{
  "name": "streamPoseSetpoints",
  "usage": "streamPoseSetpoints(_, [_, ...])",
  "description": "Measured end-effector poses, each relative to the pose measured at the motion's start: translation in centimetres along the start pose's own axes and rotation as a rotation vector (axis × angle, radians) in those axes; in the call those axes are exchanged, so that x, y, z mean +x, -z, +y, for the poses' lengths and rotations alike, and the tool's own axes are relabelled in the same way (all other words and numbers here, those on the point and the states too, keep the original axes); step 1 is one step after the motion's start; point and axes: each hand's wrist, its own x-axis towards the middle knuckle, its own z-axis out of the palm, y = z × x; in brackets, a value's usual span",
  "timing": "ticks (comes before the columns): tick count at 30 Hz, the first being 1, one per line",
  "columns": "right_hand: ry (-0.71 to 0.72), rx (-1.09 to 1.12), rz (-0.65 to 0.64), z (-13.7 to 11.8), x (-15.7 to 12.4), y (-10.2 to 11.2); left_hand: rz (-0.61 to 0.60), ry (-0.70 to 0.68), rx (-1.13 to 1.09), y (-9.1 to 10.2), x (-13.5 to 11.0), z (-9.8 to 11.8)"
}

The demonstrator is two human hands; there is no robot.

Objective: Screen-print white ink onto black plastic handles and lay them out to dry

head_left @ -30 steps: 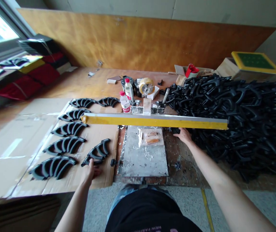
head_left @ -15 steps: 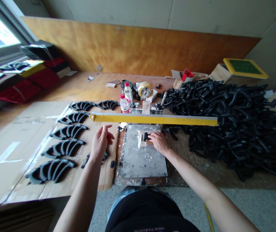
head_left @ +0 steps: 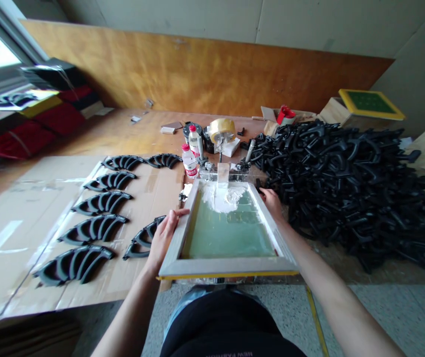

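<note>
The screen-printing frame (head_left: 231,265) is lowered over the metal base plate and hides the plate and the black part on it. White ink (head_left: 222,198) is smeared across the far end of its green mesh (head_left: 227,238), around a squeegee (head_left: 223,174). My left hand (head_left: 166,235) is closed at the frame's left rail, the index finger reaching onto the wood. Beyond the right rail, my right hand (head_left: 273,204) has its fingertips closed at a black plastic handle (head_left: 260,188), mostly hidden by hand and frame.
Rows of black curved handles (head_left: 86,265) lie on cardboard (head_left: 19,267) at left. A large heap of black handles (head_left: 346,183) is at right. Behind the frame stand two red-capped bottles (head_left: 189,161) and a tape roll (head_left: 222,130). Upright metal posts (head_left: 250,150) flank the squeegee.
The frame has swung down from its raised position over the plate. My left hand has come to its left rail. My right hand has left the part on the plate and moved right.
</note>
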Motion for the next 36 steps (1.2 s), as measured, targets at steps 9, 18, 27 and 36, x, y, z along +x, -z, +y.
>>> streamPoseSetpoints(9, [0.388,-0.035,0.059,-6.7,6.9,-0.8,-0.053,0.151,0.069,-0.1,0.2,-8.5])
streamPoseSetpoints(18, [0.427,-0.272,-0.234,-8.4,4.9,-4.3,-0.069,0.138,0.192,-0.1,0.9,-9.8])
streamPoseSetpoints(27, [0.851,-0.093,-0.435,-7.2,-0.1,-0.8,-0.060,0.142,0.143,-0.1,0.9,-10.4])
streamPoseSetpoints(36, [0.799,-0.043,-0.194,-6.5,-1.5,-3.0,-0.053,0.170,0.121,-0.1,0.5,-9.4])
